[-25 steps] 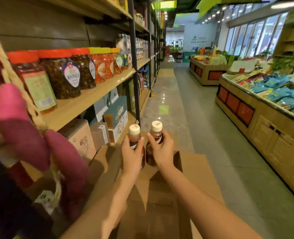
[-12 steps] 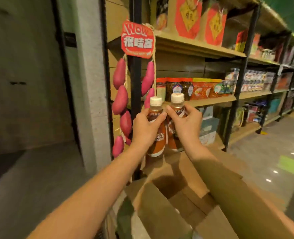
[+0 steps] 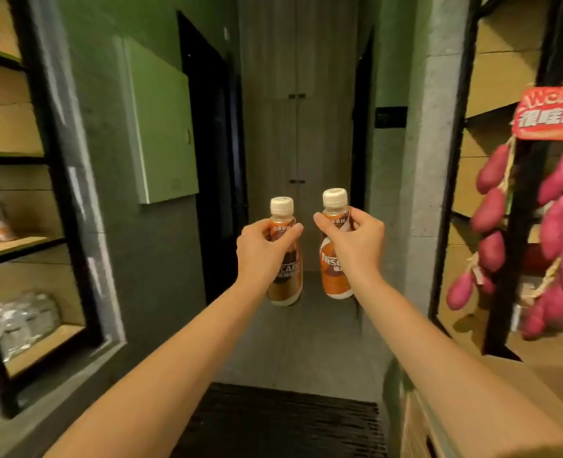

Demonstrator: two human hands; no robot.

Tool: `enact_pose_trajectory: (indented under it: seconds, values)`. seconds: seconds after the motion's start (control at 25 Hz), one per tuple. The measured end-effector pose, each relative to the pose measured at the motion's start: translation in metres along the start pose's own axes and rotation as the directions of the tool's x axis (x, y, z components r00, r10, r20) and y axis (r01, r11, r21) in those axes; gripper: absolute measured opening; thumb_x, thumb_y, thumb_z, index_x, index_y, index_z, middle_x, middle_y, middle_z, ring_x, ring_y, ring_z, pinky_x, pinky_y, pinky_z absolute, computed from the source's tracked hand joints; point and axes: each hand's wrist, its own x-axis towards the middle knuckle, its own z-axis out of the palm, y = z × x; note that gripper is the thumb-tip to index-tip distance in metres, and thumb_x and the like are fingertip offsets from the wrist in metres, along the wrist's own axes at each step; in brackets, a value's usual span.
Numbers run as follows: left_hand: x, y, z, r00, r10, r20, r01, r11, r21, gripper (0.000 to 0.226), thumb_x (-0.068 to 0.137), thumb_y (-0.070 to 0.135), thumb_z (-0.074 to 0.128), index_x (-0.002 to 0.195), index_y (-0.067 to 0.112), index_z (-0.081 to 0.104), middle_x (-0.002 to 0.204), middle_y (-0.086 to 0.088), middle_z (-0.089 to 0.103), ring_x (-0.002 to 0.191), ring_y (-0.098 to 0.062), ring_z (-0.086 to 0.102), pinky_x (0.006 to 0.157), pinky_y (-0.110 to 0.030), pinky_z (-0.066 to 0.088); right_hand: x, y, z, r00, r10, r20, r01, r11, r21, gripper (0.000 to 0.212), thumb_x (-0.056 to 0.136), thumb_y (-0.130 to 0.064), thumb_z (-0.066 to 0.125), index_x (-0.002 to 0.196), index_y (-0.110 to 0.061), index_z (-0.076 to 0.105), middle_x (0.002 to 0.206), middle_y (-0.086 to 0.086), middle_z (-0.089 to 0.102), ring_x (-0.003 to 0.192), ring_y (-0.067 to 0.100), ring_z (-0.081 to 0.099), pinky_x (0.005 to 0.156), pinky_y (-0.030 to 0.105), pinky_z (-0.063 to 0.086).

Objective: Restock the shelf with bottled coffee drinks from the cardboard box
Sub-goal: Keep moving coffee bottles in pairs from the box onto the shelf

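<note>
Gripping both by the shoulder: my left hand [image 3: 263, 249] curls round the brown-labelled plastic coffee bottle with cream cap [image 3: 287, 287], my right hand [image 3: 356, 246] round the orange-labelled bottle [image 3: 334, 276] just beside it. I should keep them vertical while turning toward the wooden shelf [image 3: 25, 241] left of my fingers

head view | eye height | faces forward toward narrow passage [image 3: 301, 328] | close-range | edges seemingly warped

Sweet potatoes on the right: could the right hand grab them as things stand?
Probably not yet. Nothing stands between the right hand and the sweet potatoes, but its fingers are curled round a bottle, so it has no free grip.
</note>
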Motion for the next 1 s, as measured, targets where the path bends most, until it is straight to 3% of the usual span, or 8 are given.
enact_pose_trajectory:
  seconds: [0.16, 0.32, 0.48, 0.6, 0.68, 0.88, 1.0]
  values:
    - [-0.029, -0.013, -0.172, 0.986, -0.031, -0.164, 0.050, 0.992, 0.114, 0.027, 0.080, 0.039, 0.070, 0.097, 0.018, 0.068, 0.092, 0.004, 0.070, 0.089, -0.010, 0.064, 0.084, -0.029, 0.049, -0.090, -0.072, 0.118, 0.988, -0.009, 0.152, -0.009, 0.992, 0.122, 0.023, 0.076, -0.038, 0.073, 0.089, -0.021, 0.065, 0.084, -0.009, 0.063, 0.081, 0.006, 0.060, 0.067, 0.018, 0.040]
    - [-0.076, -0.017, -0.355, 0.944, -0.061, -0.325, 0.135, 0.968, 0.212, 0.019, 0.080, 0.038, 0.070, 0.091, 0.023, 0.063, 0.088, 0.008, 0.065, 0.086, -0.008, 0.061, 0.083, -0.029, 0.047, -0.199, -0.155, 0.237, 0.946, 0.012, 0.323, -0.097, 0.964, 0.248, 0.023, 0.076, -0.038, 0.074, 0.083, -0.017, 0.067, 0.082, -0.002, 0.068, 0.081, 0.014, 0.064, 0.071, 0.027, 0.044]
    - [-0.116, -0.020, -0.515, 0.870, -0.060, -0.490, 0.244, 0.915, 0.321, 0.032, 0.082, 0.038, 0.068, 0.105, 0.018, 0.064, 0.092, 0.008, 0.061, 0.089, -0.009, 0.058, 0.082, -0.028, 0.043, -0.296, -0.231, 0.340, 0.883, -0.036, 0.469, -0.153, 0.921, 0.359, 0.022, 0.076, -0.037, 0.074, 0.083, -0.017, 0.068, 0.077, -0.004, 0.066, 0.075, 0.009, 0.062, 0.059, 0.018, 0.040]
    - [-0.139, -0.026, -0.617, 0.799, -0.056, -0.599, 0.336, 0.867, 0.368, 0.037, 0.082, 0.040, 0.068, 0.107, 0.013, 0.066, 0.102, -0.001, 0.068, 0.096, -0.017, 0.062, 0.088, -0.035, 0.049, -0.358, -0.273, 0.417, 0.823, -0.049, 0.565, -0.214, 0.896, 0.389, 0.030, 0.075, -0.042, 0.073, 0.093, -0.018, 0.069, 0.097, 0.001, 0.070, 0.093, 0.015, 0.064, 0.078, 0.030, 0.051]
    - [-0.150, -0.036, -0.679, 0.753, -0.038, -0.657, 0.377, 0.843, 0.383, 0.037, 0.082, 0.039, 0.068, 0.107, 0.013, 0.066, 0.106, -0.004, 0.069, 0.100, -0.019, 0.063, 0.092, -0.040, 0.049, -0.394, -0.297, 0.467, 0.796, -0.067, 0.602, -0.237, 0.881, 0.410, 0.034, 0.075, -0.043, 0.073, 0.099, -0.019, 0.069, 0.103, -0.001, 0.068, 0.100, 0.014, 0.061, 0.087, 0.034, 0.047]
    - [-0.147, -0.080, -0.802, 0.679, -0.008, -0.735, 0.430, 0.815, 0.389, 0.036, 0.082, 0.034, 0.068, 0.108, 0.009, 0.067, 0.106, -0.008, 0.070, 0.101, -0.023, 0.063, 0.090, -0.039, 0.049, -0.455, -0.326, 0.587, 0.742, -0.087, 0.665, -0.285, 0.856, 0.430, 0.031, 0.080, -0.036, 0.071, 0.102, -0.014, 0.067, 0.089, -0.005, 0.062, 0.083, 0.010, 0.056, 0.063, 0.017, 0.037]
    - [-0.105, -0.122, -0.867, 0.681, -0.013, -0.732, 0.411, 0.834, 0.368, 0.032, 0.083, 0.032, 0.068, 0.106, 0.010, 0.066, 0.104, -0.008, 0.069, 0.101, -0.023, 0.062, 0.088, -0.037, 0.048, -0.472, -0.330, 0.673, 0.731, -0.121, 0.672, -0.289, 0.837, 0.465, 0.031, 0.080, -0.036, 0.071, 0.101, -0.013, 0.068, 0.090, -0.001, 0.066, 0.082, 0.011, 0.058, 0.061, 0.019, 0.038]
